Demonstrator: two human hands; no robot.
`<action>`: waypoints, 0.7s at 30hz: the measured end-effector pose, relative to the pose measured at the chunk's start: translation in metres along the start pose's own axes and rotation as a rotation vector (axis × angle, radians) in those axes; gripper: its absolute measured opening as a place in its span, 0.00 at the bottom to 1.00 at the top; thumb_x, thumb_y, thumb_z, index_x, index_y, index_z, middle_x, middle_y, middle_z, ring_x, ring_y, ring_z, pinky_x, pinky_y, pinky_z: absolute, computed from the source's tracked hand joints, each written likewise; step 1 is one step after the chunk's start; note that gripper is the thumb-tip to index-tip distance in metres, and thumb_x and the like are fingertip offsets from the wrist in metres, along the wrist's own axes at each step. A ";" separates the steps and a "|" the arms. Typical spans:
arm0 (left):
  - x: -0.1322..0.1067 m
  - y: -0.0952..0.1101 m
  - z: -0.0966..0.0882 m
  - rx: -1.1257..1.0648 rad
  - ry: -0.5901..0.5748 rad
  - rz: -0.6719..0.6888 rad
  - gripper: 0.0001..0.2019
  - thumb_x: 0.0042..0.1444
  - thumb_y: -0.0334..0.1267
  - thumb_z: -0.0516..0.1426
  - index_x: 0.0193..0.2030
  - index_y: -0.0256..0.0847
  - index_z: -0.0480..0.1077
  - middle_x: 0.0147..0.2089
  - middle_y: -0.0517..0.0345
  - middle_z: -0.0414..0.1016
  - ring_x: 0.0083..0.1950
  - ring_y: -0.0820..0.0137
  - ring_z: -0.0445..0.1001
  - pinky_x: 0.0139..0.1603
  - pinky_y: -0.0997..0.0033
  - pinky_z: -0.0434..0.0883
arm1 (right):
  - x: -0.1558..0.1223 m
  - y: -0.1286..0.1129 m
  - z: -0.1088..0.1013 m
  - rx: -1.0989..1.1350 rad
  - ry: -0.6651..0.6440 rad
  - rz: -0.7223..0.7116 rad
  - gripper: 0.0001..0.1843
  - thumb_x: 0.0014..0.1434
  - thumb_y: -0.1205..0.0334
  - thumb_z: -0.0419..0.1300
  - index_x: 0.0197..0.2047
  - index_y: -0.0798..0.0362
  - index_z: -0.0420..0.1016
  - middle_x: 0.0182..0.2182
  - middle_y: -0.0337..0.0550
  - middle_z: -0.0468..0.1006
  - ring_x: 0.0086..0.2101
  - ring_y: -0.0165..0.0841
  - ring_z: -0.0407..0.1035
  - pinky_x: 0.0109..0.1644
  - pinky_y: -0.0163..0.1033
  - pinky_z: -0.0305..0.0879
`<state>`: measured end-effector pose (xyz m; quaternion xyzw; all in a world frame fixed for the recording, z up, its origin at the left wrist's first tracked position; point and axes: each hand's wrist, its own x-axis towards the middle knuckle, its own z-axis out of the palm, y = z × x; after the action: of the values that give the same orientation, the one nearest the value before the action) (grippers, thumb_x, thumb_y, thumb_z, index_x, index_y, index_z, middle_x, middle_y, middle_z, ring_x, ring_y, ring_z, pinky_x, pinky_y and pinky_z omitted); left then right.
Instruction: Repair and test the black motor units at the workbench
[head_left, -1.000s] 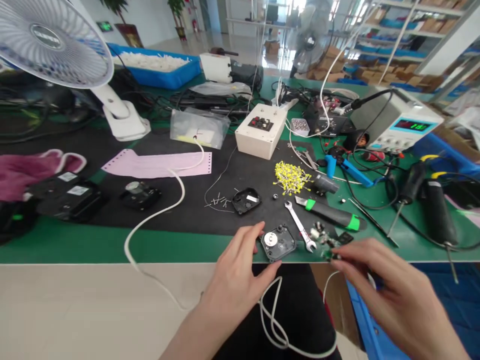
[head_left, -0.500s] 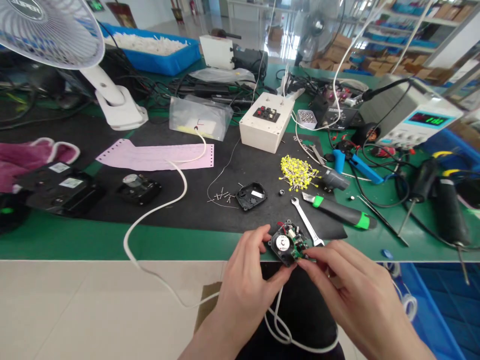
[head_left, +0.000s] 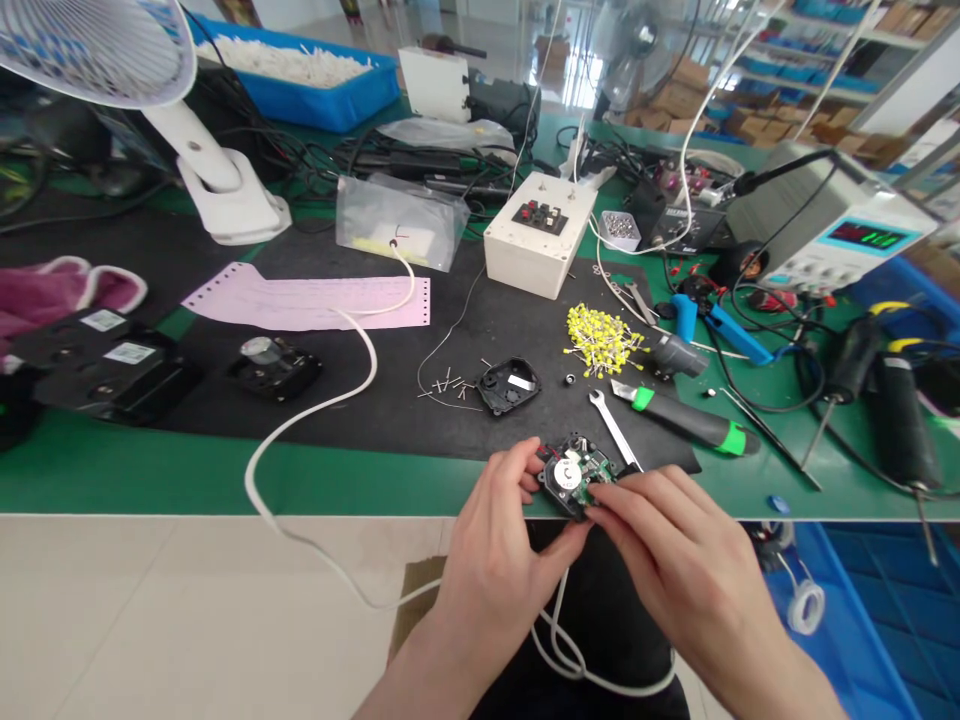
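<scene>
A small black motor housing (head_left: pixel 571 476) with a silver disc and a green circuit board sits at the bench's front edge, gripped from both sides. My left hand (head_left: pixel 499 545) pinches its left side with thumb and fingers. My right hand (head_left: pixel 667 550) presses fingertips onto the green board on its right side. A small open-end wrench (head_left: pixel 613 428) lies just behind it, beside a green-handled screwdriver (head_left: pixel 686 420). A black cover (head_left: pixel 509 384) and loose screws (head_left: pixel 446 384) lie on the black mat farther back.
A pile of yellow parts (head_left: pixel 600 340), a white control box (head_left: pixel 540 233), a pink paper strip (head_left: pixel 307 300) and a white cable (head_left: pixel 315 420) lie on the green bench (head_left: pixel 150 475). A fan (head_left: pixel 135 80) stands back left, a power supply (head_left: pixel 832 235) at right with electric screwdrivers (head_left: pixel 900 400).
My right hand brought a small green board from the right onto the housing. Both hands now hold the housing together, raised slightly at the bench edge.
</scene>
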<state>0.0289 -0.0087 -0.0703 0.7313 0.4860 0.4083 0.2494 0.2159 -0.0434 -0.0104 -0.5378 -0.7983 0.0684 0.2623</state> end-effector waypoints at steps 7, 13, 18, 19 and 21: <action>0.003 0.004 -0.001 0.009 -0.020 -0.020 0.39 0.56 0.36 0.68 0.71 0.47 0.55 0.53 0.47 0.74 0.48 0.59 0.78 0.47 0.58 0.81 | -0.003 -0.001 0.010 0.111 0.143 0.016 0.15 0.70 0.76 0.63 0.56 0.55 0.75 0.44 0.46 0.76 0.41 0.36 0.68 0.45 0.43 0.69; 0.005 0.004 -0.002 0.031 -0.016 -0.012 0.39 0.56 0.35 0.68 0.70 0.44 0.55 0.54 0.48 0.73 0.48 0.61 0.77 0.48 0.61 0.80 | -0.004 0.001 0.020 0.147 0.192 0.006 0.14 0.69 0.79 0.63 0.55 0.56 0.76 0.44 0.46 0.77 0.41 0.36 0.68 0.45 0.42 0.69; 0.006 0.008 -0.004 0.061 -0.038 -0.042 0.38 0.57 0.33 0.67 0.71 0.43 0.55 0.55 0.48 0.73 0.49 0.62 0.77 0.50 0.61 0.79 | -0.008 0.008 0.028 0.160 0.180 -0.012 0.19 0.68 0.80 0.63 0.59 0.58 0.76 0.46 0.48 0.76 0.45 0.37 0.67 0.48 0.43 0.69; 0.006 0.009 -0.005 0.065 -0.038 -0.045 0.38 0.57 0.33 0.67 0.71 0.43 0.55 0.55 0.48 0.73 0.49 0.62 0.77 0.50 0.61 0.79 | -0.009 0.007 0.029 0.171 0.188 -0.002 0.20 0.69 0.80 0.63 0.61 0.57 0.75 0.47 0.48 0.76 0.45 0.37 0.68 0.49 0.43 0.69; 0.007 0.010 -0.006 0.069 -0.041 -0.051 0.38 0.57 0.34 0.67 0.71 0.43 0.55 0.55 0.48 0.73 0.49 0.62 0.77 0.50 0.61 0.79 | -0.012 0.004 0.028 0.208 0.233 0.005 0.21 0.69 0.80 0.62 0.62 0.57 0.74 0.48 0.48 0.77 0.46 0.37 0.69 0.51 0.43 0.69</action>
<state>0.0305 -0.0065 -0.0568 0.7353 0.5129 0.3698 0.2441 0.2087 -0.0482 -0.0397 -0.5141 -0.7496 0.0884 0.4074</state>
